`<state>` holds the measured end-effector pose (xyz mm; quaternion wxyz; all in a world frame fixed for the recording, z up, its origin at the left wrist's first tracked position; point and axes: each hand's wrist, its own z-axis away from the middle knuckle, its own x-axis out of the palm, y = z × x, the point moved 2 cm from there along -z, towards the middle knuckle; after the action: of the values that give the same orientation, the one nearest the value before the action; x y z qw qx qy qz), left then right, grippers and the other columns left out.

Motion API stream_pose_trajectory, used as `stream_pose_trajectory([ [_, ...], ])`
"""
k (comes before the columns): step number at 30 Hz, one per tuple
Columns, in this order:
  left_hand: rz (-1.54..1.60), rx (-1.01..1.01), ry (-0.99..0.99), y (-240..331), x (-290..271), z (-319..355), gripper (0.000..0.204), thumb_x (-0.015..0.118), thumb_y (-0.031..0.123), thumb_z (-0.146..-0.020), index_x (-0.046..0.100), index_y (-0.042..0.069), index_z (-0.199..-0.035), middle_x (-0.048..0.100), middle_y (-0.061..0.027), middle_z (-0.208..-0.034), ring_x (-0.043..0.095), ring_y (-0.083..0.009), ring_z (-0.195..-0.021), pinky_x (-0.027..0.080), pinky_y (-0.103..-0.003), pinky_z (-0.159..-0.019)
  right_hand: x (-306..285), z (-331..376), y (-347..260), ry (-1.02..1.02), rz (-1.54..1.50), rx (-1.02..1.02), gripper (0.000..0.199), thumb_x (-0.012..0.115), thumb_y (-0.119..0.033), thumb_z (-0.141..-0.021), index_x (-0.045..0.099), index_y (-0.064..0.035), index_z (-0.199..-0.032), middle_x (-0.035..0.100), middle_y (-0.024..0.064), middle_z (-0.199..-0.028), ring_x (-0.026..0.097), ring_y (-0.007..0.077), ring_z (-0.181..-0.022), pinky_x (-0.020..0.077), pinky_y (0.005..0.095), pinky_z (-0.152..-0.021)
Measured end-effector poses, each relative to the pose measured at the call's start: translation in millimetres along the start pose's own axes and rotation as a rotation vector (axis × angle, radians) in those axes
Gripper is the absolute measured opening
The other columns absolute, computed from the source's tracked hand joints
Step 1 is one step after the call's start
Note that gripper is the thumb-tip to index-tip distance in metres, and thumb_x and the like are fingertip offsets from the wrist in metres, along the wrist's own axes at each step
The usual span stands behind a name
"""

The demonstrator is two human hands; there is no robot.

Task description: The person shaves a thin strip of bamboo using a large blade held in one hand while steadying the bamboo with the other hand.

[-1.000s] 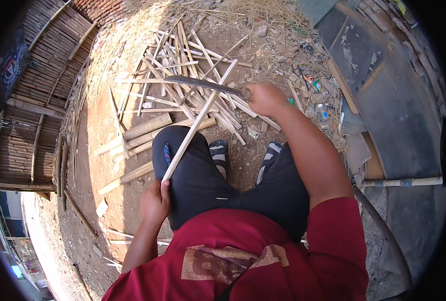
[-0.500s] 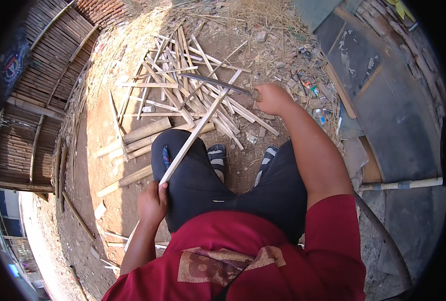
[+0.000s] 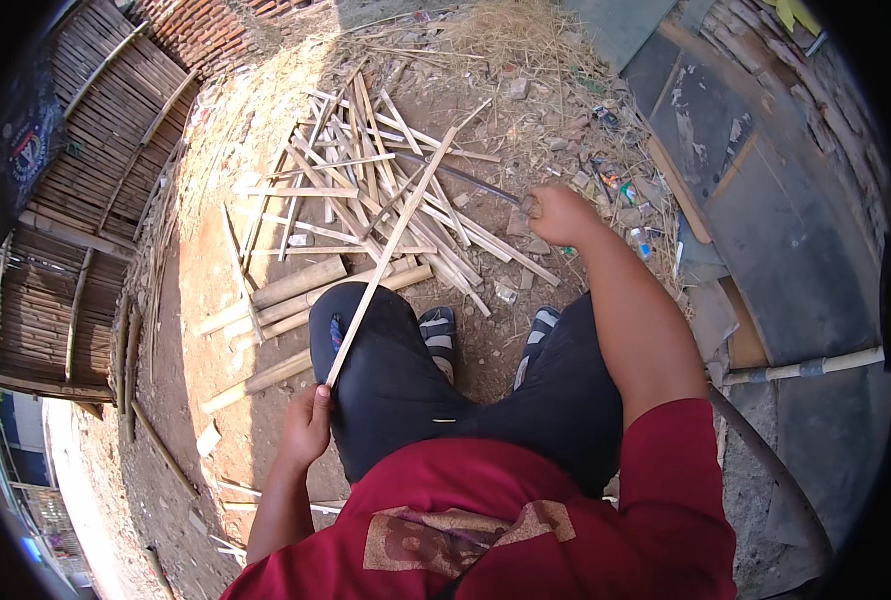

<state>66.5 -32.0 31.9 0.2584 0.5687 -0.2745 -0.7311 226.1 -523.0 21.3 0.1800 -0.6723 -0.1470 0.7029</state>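
My left hand (image 3: 307,425) grips the near end of a long, pale bamboo strip (image 3: 383,265). The strip slants up and away to the right over my left thigh. Held out in front with my arm stretched, my right hand (image 3: 562,216) is closed on the handle of a machete (image 3: 480,184). Its dark blade points left and crosses behind the strip near the strip's far end; whether they touch I cannot tell. Beyond my feet, split bamboo strips (image 3: 365,190) lie in a loose, crisscrossed heap.
Thick bamboo poles (image 3: 300,283) lie on the ground left of my feet. A slatted bamboo panel (image 3: 115,120) stands at the left. Dark sheets (image 3: 795,220) lean along the right side. Litter and dry straw (image 3: 520,35) cover ground at the back.
My right hand and the machete have shifted slightly right and nearer. The strip's far end has moved left and away, and it looks narrower. My left hand keeps its grip, a little nearer.
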Motion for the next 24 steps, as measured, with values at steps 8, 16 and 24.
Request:
stream_pose_trajectory([
  [8, 0.012, 0.046, 0.033, 3.1, 3.1, 0.0, 0.049, 0.044, 0.040, -0.108, 0.058, -0.001, -0.086, 0.058, -0.0090, -0.068, 0.055, -0.0192, -0.064, 0.044, -0.036, -0.061, -12.8, -3.4, -5.3, 0.018, -0.056, 0.212, 0.062, 0.073, -0.026, -0.076, 0.062, -0.0055, -0.134, 0.066, 0.0240, -0.125, 0.063, 0.0386, -0.116, 0.0509, 0.0442, -0.099],
  [16, 0.169, 0.031, 0.109, 15.9, -17.2, 1.3, 0.046, 0.041, 0.042, -0.110, 0.059, 0.005, -0.090, 0.045, 0.0041, -0.064, 0.039, -0.0056, -0.059, 0.033, -0.025, -0.054, -17.8, -3.6, 15.9, 0.283, -0.234, 0.210, 0.081, 0.079, -0.038, -0.079, 0.052, 0.0097, -0.139, 0.063, 0.0302, -0.129, 0.062, 0.0393, -0.120, 0.0483, 0.0420, -0.102],
  [24, 0.280, -0.062, -0.060, 32.5, -6.0, 1.1, 0.047, 0.040, 0.043, -0.110, 0.052, 0.008, -0.082, 0.044, 0.0053, -0.065, 0.039, -0.0055, -0.059, 0.033, -0.025, -0.054, -32.1, 34.5, -80.2, 0.180, -0.287, -0.269, 0.048, 0.080, -0.030, -0.081, 0.064, -0.0043, -0.118, 0.070, 0.0175, -0.091, 0.071, 0.0320, -0.084, 0.0533, 0.0390, -0.074],
])
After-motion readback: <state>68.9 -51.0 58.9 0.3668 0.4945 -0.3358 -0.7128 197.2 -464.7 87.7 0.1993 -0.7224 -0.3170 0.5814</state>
